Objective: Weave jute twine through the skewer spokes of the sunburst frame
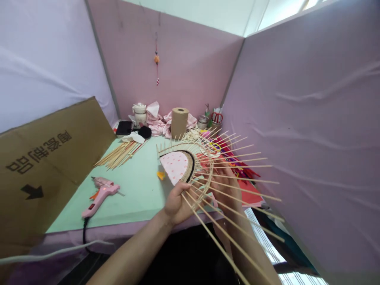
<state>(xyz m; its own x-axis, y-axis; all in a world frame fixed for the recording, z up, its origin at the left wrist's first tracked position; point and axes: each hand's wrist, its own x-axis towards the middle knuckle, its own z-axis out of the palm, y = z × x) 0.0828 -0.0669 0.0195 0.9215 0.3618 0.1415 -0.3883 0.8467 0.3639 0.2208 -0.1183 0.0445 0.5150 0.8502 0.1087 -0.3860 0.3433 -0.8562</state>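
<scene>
A half-round stick craft is held over the table. It has a white face with pink dots, bordered by tan and black bands, and long thin sticks fan out from it. A pale woven strand crosses the sticks in an arc. My left hand is closed on the lower edge, thumb in front and fingers behind. Behind the sticks on the right, my right hand grips at the woven arc. Sticks partly hide its fingers.
Left on the green tabletop lies a pink glue gun, its cord over the edge. Loose sticks lie behind it. A cardboard panel stands left. A brown paper roll, white jar and red scissors stand at the back.
</scene>
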